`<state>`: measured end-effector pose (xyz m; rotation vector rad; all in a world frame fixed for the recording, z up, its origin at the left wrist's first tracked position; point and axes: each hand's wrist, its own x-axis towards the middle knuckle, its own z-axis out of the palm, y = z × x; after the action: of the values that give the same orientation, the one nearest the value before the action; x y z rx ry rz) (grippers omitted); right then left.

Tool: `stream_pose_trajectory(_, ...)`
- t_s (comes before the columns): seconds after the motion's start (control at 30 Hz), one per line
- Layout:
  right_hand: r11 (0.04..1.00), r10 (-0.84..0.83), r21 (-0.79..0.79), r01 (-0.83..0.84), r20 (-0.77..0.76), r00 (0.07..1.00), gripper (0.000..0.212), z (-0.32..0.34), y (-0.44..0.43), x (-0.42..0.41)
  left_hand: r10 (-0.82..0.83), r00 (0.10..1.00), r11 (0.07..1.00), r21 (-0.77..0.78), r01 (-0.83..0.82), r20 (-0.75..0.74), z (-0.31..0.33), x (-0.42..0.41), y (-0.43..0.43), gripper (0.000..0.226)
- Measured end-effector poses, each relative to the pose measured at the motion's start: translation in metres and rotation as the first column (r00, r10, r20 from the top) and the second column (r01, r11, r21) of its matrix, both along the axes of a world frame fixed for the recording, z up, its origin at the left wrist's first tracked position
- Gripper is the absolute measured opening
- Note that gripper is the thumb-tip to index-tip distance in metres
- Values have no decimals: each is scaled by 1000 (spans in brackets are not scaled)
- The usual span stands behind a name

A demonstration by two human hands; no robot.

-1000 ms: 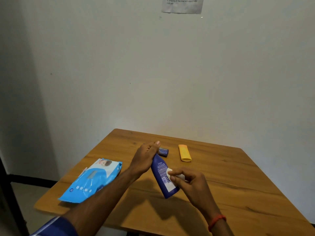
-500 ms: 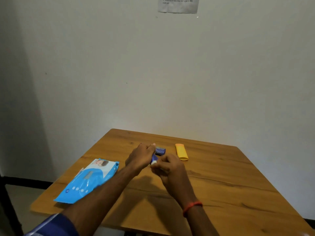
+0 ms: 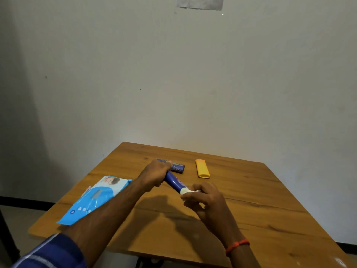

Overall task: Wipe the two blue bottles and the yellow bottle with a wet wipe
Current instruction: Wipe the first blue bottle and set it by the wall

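My left hand [image 3: 156, 174] grips the far end of a long blue bottle [image 3: 173, 182], which slants above the wooden table [image 3: 251, 209]. My right hand [image 3: 204, 196] is closed around the bottle's near end with a white wet wipe [image 3: 186, 191] pressed against it. A second, shorter blue bottle [image 3: 177, 166] lies on the table just behind my left hand, partly hidden by it. The yellow bottle [image 3: 202, 168] lies flat to its right, untouched.
A light-blue pack of wet wipes [image 3: 96, 198] lies near the table's left edge, partly under my left forearm. A pale wall rises right behind the table, with a paper sheet [image 3: 200, 2] stuck high on it. Floor shows at the left.
My right hand with the wipe has slid along the bottle from its far end near my left hand back down to its near end. The bottle stays in my left hand.
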<state>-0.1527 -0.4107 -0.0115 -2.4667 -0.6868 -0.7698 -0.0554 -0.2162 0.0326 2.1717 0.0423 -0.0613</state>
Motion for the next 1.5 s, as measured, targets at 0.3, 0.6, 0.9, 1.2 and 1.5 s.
stream_pose_trajectory(0.3,994,-66,95,61,50,997,38,5,1,-3,42,997,988,-145,-51,-69,3,-1,5,38)
stream_pose_trajectory(0.6,807,-136,572,147,-62,989,30,3,13,2,-181,980,821,-537,194,76,8,-17,17,54)
stream_pose_trajectory(0.9,744,-72,644,180,-191,979,23,9,25,20,-280,947,809,-492,321,157,-9,-24,6,43)
stream_pose_trajectory(1.2,871,7,451,195,-408,913,34,20,26,60,-311,910,868,-308,389,273,-12,-2,22,42)
stream_pose_trajectory(1.5,915,53,383,124,-420,906,41,56,44,96,-310,901,911,-177,374,304,-10,34,43,39)
